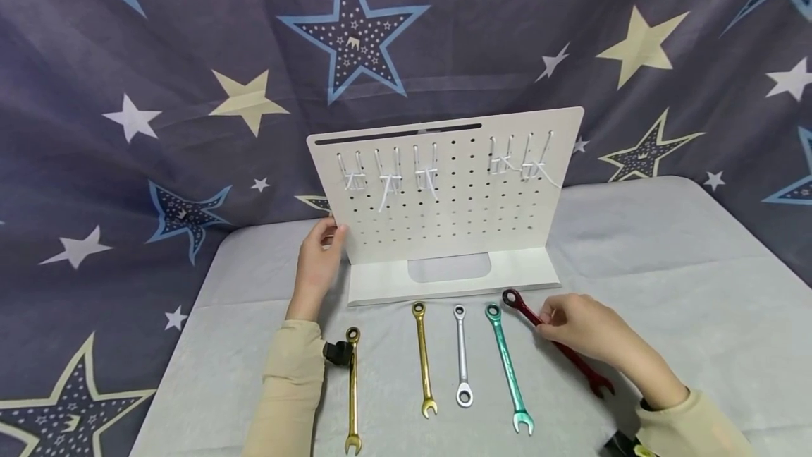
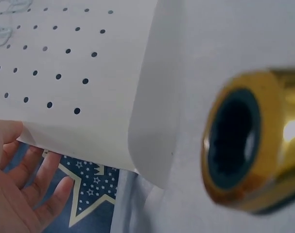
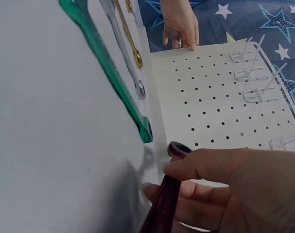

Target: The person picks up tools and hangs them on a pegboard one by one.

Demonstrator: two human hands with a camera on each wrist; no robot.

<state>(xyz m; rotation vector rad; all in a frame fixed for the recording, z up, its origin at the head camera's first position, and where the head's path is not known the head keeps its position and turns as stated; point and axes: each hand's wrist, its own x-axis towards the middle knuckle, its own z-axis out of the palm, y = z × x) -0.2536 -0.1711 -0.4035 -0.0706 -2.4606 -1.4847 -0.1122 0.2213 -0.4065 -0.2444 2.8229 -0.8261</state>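
Observation:
My left hand (image 1: 317,259) pinches the left edge of a white pegboard (image 1: 438,217) between thumb and fingers; in the left wrist view the thumb lies on the front face and the fingers go behind it. At the right, my right hand (image 1: 580,326) holds a dark red combination wrench (image 1: 574,358) near its middle, its ring end toward the pegboard's base and its open end toward me. The right wrist view shows thumb and fingers around the red shaft (image 3: 164,204). Just left of it lies a green wrench (image 1: 505,358).
A silver wrench (image 1: 462,355) and two gold wrenches, one in the middle (image 1: 423,358) and one by the left sleeve (image 1: 353,393), lie on the grey cloth table (image 1: 698,288). Several white wire hooks (image 1: 390,178) hang along the pegboard's upper part. A star-patterned curtain (image 1: 444,34) stands behind.

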